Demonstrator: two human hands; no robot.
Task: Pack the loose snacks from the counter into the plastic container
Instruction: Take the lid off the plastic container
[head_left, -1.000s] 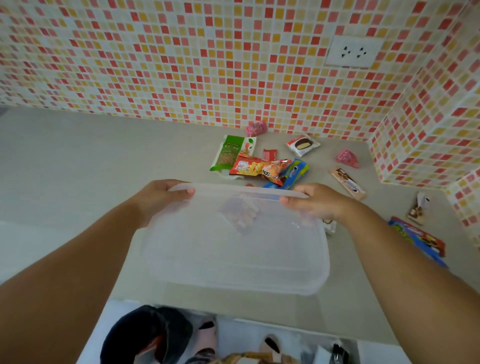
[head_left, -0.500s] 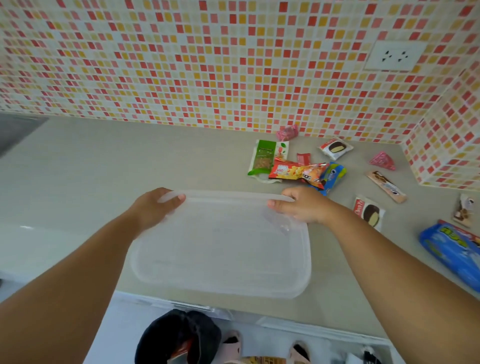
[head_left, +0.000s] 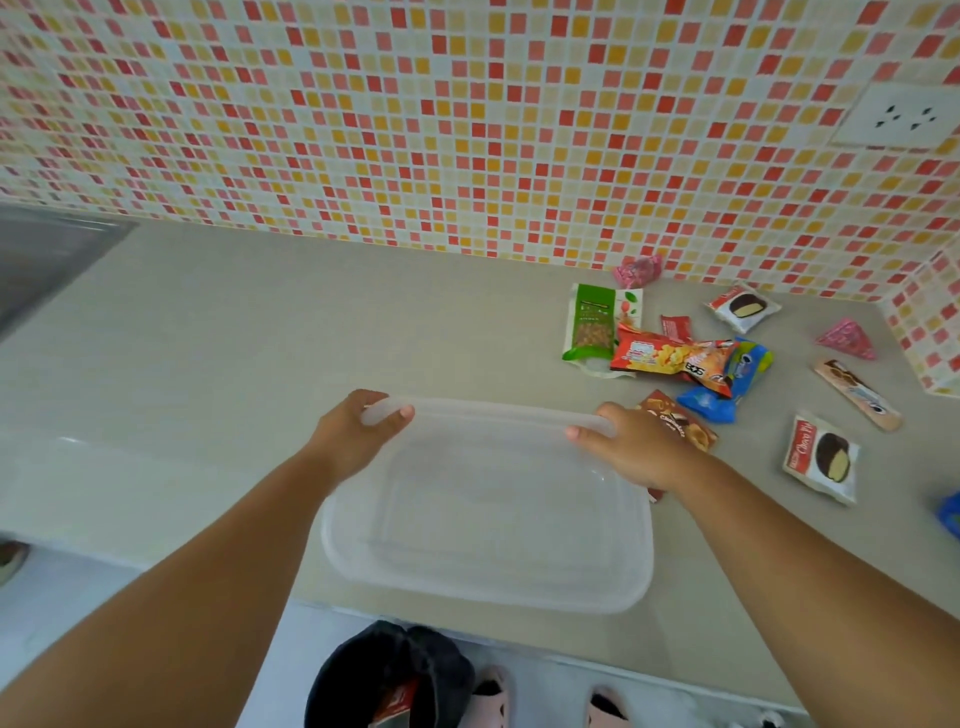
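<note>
The tiled wall (head_left: 467, 130) fills the space beyond both hands, a mosaic of red, orange and cream squares, with a white socket (head_left: 901, 117) high up past the right hand. Below it the grey worktop (head_left: 234, 332) spreads out under the hands. At its far left edge, well away from the left hand, sits a dark grey metal surface (head_left: 47, 249).

The clear plastic container (head_left: 488, 519) lies flat on the worktop between the two forearms, near the front edge. The left hand (head_left: 353, 436) grips its far left corner, thumb curled over the rim. The right hand (head_left: 639, 447) grips the far right corner, fingers curled over the rim.

The loose snacks lie on the worktop beyond and to the right of the right hand. Farthest to its right is a red and white pie packet (head_left: 821, 457). Partly under the right hand lies a brown packet (head_left: 680, 423). Just beyond that hand sit a blue packet (head_left: 727, 384) and a red and orange packet (head_left: 670, 356), overlapping each other, with a green nut pouch (head_left: 592, 325) touching the red one on its left. Further out are a long tan bar (head_left: 857, 395), a second pie packet (head_left: 743, 306), a pink triangle sweet (head_left: 847, 340), a pink wrapped sweet (head_left: 636, 270) against the wall, and a small red sachet (head_left: 675, 327).

Below the worktop edge, nearer than both hands, a black bag (head_left: 389, 675) shows on the floor.
</note>
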